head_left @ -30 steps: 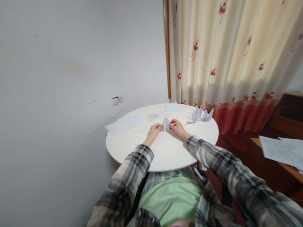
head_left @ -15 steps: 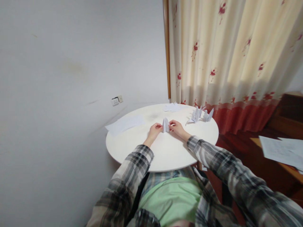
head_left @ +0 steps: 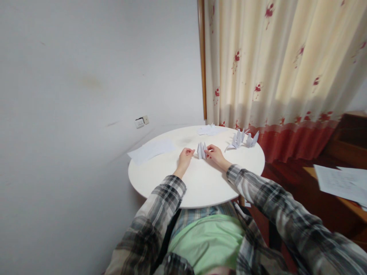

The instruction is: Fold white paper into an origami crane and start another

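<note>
On the round white table (head_left: 200,191), my right hand (head_left: 214,153) pinches a small folded white paper piece (head_left: 201,150) that stands upright between my two hands. My left hand (head_left: 185,156) rests on the table just left of the piece, a small gap away from it. Its fingers are loosely curled and hold nothing. Both arms wear plaid sleeves.
Two or three finished folded paper figures (head_left: 242,139) stand at the table's far right. A flat sheet of paper (head_left: 151,149) lies at the left and more sheets (head_left: 208,130) at the far edge. A curtain (head_left: 272,76) hangs behind, and a wooden desk with papers (head_left: 341,183) is at the right.
My left hand has let go of the folded piece and drawn slightly left. My right hand keeps hold, and the piece has shifted a little away from me.
</note>
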The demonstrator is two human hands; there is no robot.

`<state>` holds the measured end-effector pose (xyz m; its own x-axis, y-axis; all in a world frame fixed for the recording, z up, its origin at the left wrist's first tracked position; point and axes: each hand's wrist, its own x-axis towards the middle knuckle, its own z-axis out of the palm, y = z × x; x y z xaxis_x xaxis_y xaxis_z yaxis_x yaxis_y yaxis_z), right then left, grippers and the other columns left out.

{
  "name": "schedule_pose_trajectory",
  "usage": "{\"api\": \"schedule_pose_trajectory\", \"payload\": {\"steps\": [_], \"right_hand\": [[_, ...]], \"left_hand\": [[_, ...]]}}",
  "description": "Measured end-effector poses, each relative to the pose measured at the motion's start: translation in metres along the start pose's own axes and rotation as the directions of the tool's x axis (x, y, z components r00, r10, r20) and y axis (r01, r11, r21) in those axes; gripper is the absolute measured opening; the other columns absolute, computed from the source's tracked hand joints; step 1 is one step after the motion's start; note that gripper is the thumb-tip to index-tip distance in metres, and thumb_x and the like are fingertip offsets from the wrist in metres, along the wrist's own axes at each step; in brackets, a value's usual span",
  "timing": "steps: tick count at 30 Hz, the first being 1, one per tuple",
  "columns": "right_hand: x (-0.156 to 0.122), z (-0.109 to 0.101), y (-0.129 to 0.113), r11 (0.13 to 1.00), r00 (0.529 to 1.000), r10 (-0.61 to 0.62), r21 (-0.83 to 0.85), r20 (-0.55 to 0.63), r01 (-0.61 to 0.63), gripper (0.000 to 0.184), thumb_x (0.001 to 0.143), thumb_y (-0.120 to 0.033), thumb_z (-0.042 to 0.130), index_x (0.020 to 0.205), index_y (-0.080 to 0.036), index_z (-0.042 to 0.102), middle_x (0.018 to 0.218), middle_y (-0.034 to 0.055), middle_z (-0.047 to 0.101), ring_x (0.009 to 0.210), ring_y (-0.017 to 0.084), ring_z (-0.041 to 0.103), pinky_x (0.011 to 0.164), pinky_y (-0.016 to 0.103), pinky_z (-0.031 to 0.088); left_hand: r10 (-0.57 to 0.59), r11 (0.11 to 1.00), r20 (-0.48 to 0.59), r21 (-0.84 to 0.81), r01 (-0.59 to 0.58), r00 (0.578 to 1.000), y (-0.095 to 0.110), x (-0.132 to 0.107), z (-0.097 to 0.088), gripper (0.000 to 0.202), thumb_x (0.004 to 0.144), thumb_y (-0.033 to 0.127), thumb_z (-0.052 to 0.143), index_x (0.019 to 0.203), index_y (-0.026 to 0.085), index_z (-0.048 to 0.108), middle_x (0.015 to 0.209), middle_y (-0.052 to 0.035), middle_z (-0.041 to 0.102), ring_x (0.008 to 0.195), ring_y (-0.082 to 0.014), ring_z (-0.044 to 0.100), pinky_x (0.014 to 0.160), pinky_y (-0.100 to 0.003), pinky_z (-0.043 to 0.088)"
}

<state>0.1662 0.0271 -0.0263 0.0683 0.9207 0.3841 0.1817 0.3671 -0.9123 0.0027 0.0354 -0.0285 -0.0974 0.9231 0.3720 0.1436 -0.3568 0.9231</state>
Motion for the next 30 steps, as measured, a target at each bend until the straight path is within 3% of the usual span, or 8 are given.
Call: {"api": "schedule_pose_trajectory", "payload": {"steps": [5, 13, 19, 24, 30], "right_hand": [[-0.0004, -0.0003, -0.0029, 1.000, 0.999, 0.006, 0.007, 0.042, -0.006, 0.017, 0.064, -0.031, 0.063, 0.066, -0.017, 0.054, 0.056, -0.0021, 0.057, 0.049, 0.010, 0.053, 0.044, 0.020, 0.041], [-0.0008, 0.0000, -0.0040, 0.992, 0.989, -0.024, 0.126, 0.146, 0.005, 0.033, 0.076, -0.045, 0.048, 0.067, -0.015, 0.059, 0.064, 0.0036, 0.062, 0.050, 0.010, 0.055, 0.046, 0.020, 0.041], [-0.0003, 0.0019, -0.0048, 0.994, 0.986, -0.008, 0.110, 0.167, -0.011, 0.014, 0.068, -0.028, 0.057, 0.070, -0.015, 0.060, 0.057, 0.0003, 0.060, 0.049, 0.010, 0.054, 0.046, 0.019, 0.041], [-0.0008, 0.0017, -0.0029, 0.998, 0.990, -0.030, 0.061, 0.135, 0.022, 0.010, 0.062, -0.021, 0.059, 0.070, -0.015, 0.057, 0.058, -0.0018, 0.057, 0.048, 0.009, 0.051, 0.046, 0.019, 0.039], [-0.0001, 0.0005, 0.0027, 0.996, 0.995, -0.090, 0.011, 0.046, 0.089, 0.043, 0.052, -0.019, 0.068, 0.093, -0.017, 0.055, 0.084, 0.0000, 0.057, 0.056, 0.007, 0.050, 0.051, 0.020, 0.042]], "left_hand": [[0.016, 0.998, 0.121, -0.061, -0.009, 0.992, 0.0059, -0.0027, 0.0030, 0.028, 0.066, 0.042, 0.061, 0.074, 0.016, 0.058, 0.072, -0.0029, 0.061, 0.067, -0.0125, 0.055, 0.058, -0.023, 0.041], [0.021, 0.990, 0.121, -0.139, -0.004, 0.992, 0.0084, -0.0040, 0.0078, 0.032, 0.057, 0.031, 0.069, 0.079, 0.015, 0.053, 0.075, -0.0024, 0.059, 0.070, -0.0122, 0.056, 0.066, -0.025, 0.043], [0.042, 0.991, 0.099, -0.132, -0.028, 0.994, 0.0045, -0.0022, 0.0067, 0.026, 0.060, 0.026, 0.065, 0.077, 0.017, 0.049, 0.074, -0.0005, 0.057, 0.069, -0.0115, 0.056, 0.067, -0.025, 0.043], [0.039, 0.996, 0.085, -0.078, -0.032, 0.996, -0.0005, 0.0010, 0.0056, 0.016, 0.061, 0.021, 0.059, 0.074, 0.017, 0.052, 0.072, -0.0006, 0.057, 0.070, -0.0125, 0.055, 0.068, -0.026, 0.043], [0.127, 0.992, 0.071, 0.003, -0.127, 0.989, 0.0006, 0.0005, 0.0033, 0.010, 0.060, 0.019, 0.060, 0.069, 0.016, 0.056, 0.074, -0.0016, 0.059, 0.074, -0.0138, 0.054, 0.076, -0.027, 0.041]]}}
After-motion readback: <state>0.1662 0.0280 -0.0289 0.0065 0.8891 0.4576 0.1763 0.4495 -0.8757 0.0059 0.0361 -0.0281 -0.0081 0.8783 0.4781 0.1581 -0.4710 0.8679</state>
